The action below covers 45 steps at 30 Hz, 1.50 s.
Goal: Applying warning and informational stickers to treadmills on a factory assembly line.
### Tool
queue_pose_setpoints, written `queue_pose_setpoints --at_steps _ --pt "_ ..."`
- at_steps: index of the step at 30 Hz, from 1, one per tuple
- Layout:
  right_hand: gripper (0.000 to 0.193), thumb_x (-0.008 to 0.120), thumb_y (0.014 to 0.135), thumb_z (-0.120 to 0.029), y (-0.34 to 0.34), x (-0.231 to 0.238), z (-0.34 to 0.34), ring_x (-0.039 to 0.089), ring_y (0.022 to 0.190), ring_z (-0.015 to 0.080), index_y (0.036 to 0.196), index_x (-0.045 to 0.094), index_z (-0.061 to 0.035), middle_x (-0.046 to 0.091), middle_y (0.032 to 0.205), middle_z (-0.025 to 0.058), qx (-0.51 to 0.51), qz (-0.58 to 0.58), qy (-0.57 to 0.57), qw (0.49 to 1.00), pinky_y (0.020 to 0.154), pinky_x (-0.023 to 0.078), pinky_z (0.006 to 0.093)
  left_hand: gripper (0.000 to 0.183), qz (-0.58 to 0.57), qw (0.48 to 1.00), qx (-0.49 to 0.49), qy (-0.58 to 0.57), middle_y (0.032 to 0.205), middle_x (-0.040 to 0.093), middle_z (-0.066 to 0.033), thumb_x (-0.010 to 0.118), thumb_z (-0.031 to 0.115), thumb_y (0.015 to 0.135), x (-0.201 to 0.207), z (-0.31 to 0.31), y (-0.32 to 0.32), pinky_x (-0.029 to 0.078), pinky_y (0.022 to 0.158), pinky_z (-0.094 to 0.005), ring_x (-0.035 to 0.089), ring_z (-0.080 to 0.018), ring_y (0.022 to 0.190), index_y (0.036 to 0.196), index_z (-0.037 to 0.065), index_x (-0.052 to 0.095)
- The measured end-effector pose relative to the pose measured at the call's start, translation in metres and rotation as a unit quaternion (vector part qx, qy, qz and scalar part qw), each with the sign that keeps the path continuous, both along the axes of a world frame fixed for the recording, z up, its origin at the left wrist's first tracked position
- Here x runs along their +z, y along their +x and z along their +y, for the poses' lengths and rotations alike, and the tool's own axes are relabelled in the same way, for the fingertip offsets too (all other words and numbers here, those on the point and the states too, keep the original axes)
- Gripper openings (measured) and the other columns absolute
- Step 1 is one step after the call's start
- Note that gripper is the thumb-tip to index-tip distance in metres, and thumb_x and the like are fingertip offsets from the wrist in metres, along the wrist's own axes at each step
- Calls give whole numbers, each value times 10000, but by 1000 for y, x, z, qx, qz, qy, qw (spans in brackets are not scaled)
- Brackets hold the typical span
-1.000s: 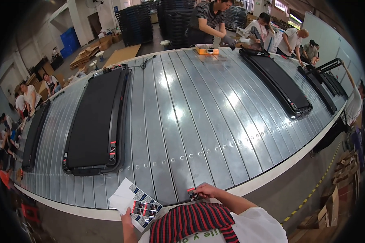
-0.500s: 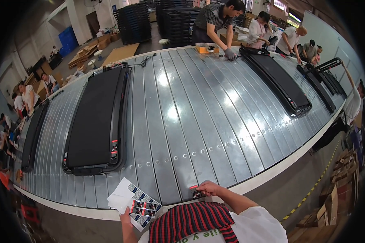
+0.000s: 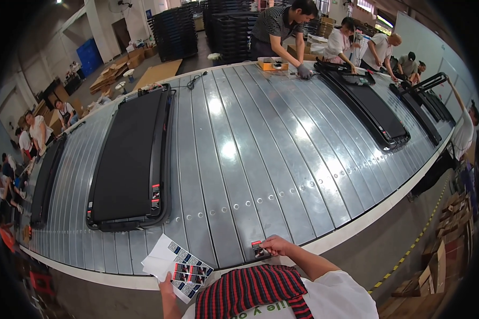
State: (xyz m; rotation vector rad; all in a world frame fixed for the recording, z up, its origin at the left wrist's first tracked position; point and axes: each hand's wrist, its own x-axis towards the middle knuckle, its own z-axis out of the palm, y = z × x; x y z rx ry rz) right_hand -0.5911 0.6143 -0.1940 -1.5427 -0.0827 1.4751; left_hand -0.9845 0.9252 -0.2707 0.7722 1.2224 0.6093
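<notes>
My left hand (image 3: 166, 286) is closed on white sticker sheets (image 3: 180, 266) printed with red-and-black and blue-and-white labels, held above the table's near edge. In my right hand (image 3: 278, 245), a single red-and-black sticker (image 3: 258, 248) is pinched between thumb and fingers, just over the metal slats. The closest large piece is a flat black treadmill (image 3: 125, 159), lying ahead and to the left. Two small red-and-black labels (image 3: 155, 196) show on the near right corner of its rail.
The slatted metal conveyor (image 3: 234, 159) has a pale rim. More black treadmills (image 3: 364, 103) lie at right and far left. Across it, a gloved person (image 3: 285, 32) works beside an orange box (image 3: 272, 64). Several others stand around. Cardboard (image 3: 436, 266) is piled at lower right.
The slats and left treadmill have shifted slightly right. My right hand has risen a little with the sticker. Across the conveyor, a person's hand now reaches to a dark panel over the right treadmill.
</notes>
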Motion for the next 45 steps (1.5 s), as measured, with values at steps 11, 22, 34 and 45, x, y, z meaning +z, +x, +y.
queue_pose_setpoints --at_steps 11,22,34,45 --pt "341 672 785 -247 -1 -4 0 382 352 86 544 500 -77 436 449 9 -18 -5 -11 1000 332 261 240 454 10 1000 7 3 1111 582 -113 662 141 807 -17 16 -16 452 846 -346 566 -223 971 1186 -50 501" --pt "344 658 792 -248 -1 -12 2 374 339 97 546 493 -74 429 440 18 -46 20 36 998 326 254 247 446 -26 999 -24 14 1125 580 -95 654 131 812 -17 23 -23 453 854 -353 565 -221 972 1198 -28 497" --pt "290 662 803 -249 -15 -15 33 373 372 82 602 525 -90 446 482 0 -17 -8 20 1000 347 256 240 431 -34 999 8 -27 1099 589 -111 650 136 812 -22 46 -43 460 837 -350 571 -229 953 1174 -50 508" --pt "284 667 799 -260 -15 -10 33 377 379 81 607 541 -93 447 486 -5 -20 -9 21 1000 355 273 233 423 -13 1000 5 -16 1054 599 -115 657 153 808 -9 50 -46 483 791 -362 589 -233 898 1156 -44 518"
